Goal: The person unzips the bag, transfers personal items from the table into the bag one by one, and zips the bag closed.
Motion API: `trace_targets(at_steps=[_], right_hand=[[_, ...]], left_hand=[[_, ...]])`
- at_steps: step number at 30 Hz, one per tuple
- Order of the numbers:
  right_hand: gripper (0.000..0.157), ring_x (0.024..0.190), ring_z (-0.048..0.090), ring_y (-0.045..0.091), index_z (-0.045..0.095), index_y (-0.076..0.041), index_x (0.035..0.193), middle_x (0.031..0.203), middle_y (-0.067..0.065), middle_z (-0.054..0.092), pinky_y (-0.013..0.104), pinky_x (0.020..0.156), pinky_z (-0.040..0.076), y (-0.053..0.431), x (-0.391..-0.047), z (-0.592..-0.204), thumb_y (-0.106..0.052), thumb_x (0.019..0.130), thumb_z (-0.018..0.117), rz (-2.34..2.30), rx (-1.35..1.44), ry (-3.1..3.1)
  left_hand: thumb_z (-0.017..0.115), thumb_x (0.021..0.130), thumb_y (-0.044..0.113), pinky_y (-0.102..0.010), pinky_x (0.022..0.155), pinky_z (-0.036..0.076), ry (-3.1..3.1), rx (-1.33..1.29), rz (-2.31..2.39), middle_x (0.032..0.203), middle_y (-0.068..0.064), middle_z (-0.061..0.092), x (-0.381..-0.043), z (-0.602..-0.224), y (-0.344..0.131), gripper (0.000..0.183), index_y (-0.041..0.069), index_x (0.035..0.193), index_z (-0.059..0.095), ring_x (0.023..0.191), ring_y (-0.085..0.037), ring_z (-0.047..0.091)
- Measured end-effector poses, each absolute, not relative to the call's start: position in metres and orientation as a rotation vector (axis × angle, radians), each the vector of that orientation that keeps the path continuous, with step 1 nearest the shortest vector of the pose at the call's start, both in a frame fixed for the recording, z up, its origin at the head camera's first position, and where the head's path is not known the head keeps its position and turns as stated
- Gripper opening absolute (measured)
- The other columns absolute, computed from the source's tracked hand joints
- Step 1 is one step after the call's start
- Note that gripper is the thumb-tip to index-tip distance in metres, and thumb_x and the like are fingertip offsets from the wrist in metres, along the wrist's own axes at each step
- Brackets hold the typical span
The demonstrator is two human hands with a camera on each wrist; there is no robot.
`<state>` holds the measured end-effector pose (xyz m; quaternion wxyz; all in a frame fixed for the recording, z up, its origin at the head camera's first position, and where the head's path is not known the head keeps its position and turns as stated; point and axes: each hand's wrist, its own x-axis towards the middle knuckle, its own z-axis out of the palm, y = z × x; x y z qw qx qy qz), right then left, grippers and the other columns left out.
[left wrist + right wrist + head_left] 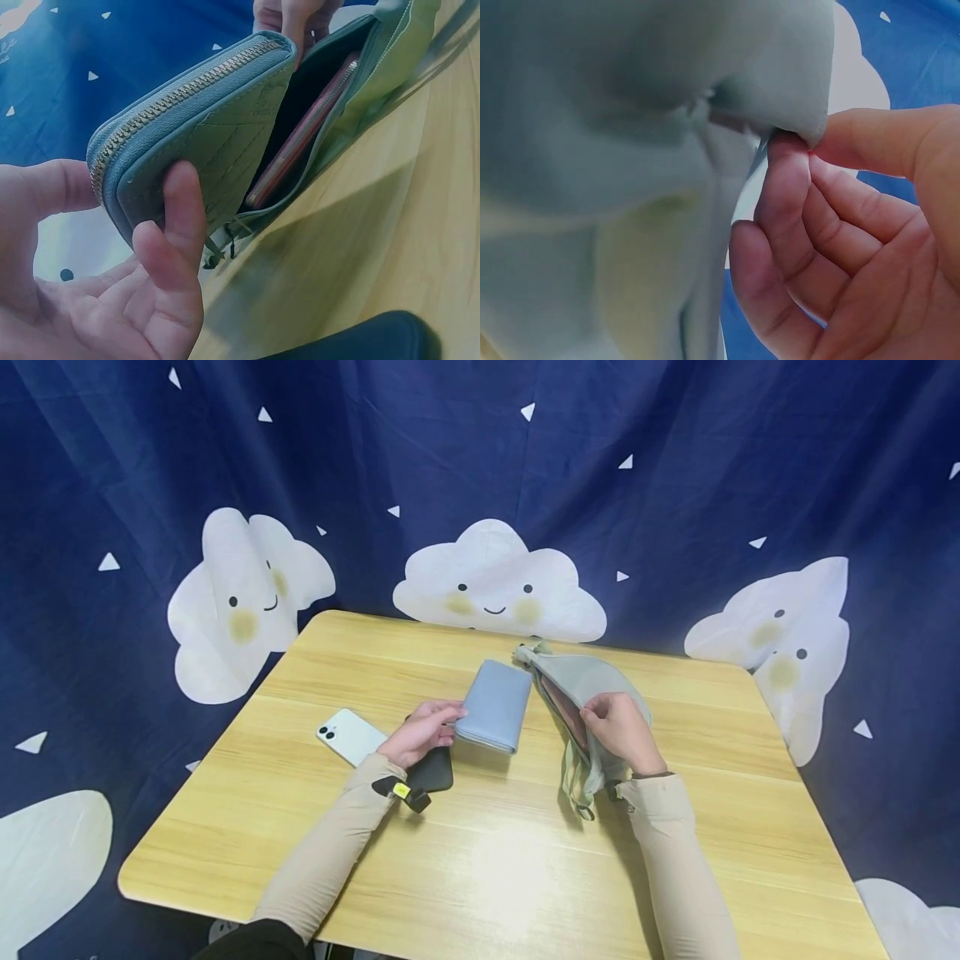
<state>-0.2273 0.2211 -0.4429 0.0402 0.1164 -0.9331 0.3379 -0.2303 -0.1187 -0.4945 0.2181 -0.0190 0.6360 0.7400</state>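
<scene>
My left hand pinches a light blue wallet by its left edge, thumb on one face and fingers on the other. A gold-toned zip runs round the wallet's side in the left wrist view. To the right lies a pale green bag with a long top opening that gapes toward the wallet. My right hand pinches the rim of that opening between thumb and forefinger, as the right wrist view also shows. Inside the bag sits a flat reddish item with a zip. The bag's straps trail at its near end.
A white phone lies camera side up on the wooden table, left of my left hand. A flat black item rests partly under that hand. A dark blue curtain with clouds hangs behind the table.
</scene>
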Motion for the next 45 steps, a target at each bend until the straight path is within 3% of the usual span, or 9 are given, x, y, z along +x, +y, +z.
trace_targets(at_steps=[6,23,29,36,45], right_hand=[[0.015,0.055,0.053,0.014,0.072,-0.003,0.089,0.080,0.013,0.074,0.028,0.057,0.046,0.221,-0.228,-0.443,-0.013,0.093,0.062,1.038,0.362,-2.861],[0.013,0.071,0.062,0.021,0.072,-0.003,0.087,0.080,0.013,0.074,0.028,0.064,0.048,0.221,-0.228,-0.441,-0.012,0.091,0.063,1.005,0.368,-2.819],[0.013,0.066,0.058,0.018,0.072,-0.003,0.087,0.079,0.012,0.073,0.028,0.062,0.047,0.221,-0.228,-0.441,-0.012,0.091,0.064,1.006,0.374,-2.822],[0.013,0.059,0.054,0.015,0.071,-0.003,0.087,0.076,0.011,0.072,0.027,0.059,0.045,0.221,-0.228,-0.442,-0.012,0.091,0.063,1.004,0.371,-2.839],[0.013,0.067,0.059,0.018,0.072,-0.003,0.088,0.080,0.012,0.074,0.027,0.062,0.047,0.220,-0.227,-0.443,-0.012,0.091,0.064,0.992,0.357,-2.834]], left_hand=[[0.061,0.095,0.016,-0.016,0.059,0.047,1.747,-0.045,2.037,0.094,0.005,0.052,-0.232,-0.496,-0.111,0.051,0.000,0.140,0.045,0.061,-0.003,0.048],[0.059,0.096,0.018,-0.017,0.061,0.047,1.725,0.003,2.021,0.092,0.004,0.059,-0.235,-0.492,-0.087,0.049,0.001,0.139,0.046,0.064,-0.004,0.049],[0.063,0.093,0.018,-0.016,0.060,0.047,1.711,-0.029,2.055,0.096,0.003,0.058,-0.233,-0.492,-0.075,0.054,0.001,0.140,0.044,0.066,-0.005,0.051],[0.063,0.093,0.017,-0.015,0.058,0.048,1.704,-0.037,2.120,0.094,0.004,0.065,-0.230,-0.496,-0.058,0.046,0.000,0.134,0.051,0.066,-0.005,0.057],[0.067,0.091,0.018,-0.016,0.056,0.051,1.734,-0.041,2.140,0.095,0.001,0.066,-0.227,-0.500,-0.037,0.057,-0.001,0.140,0.045,0.065,-0.007,0.059]])
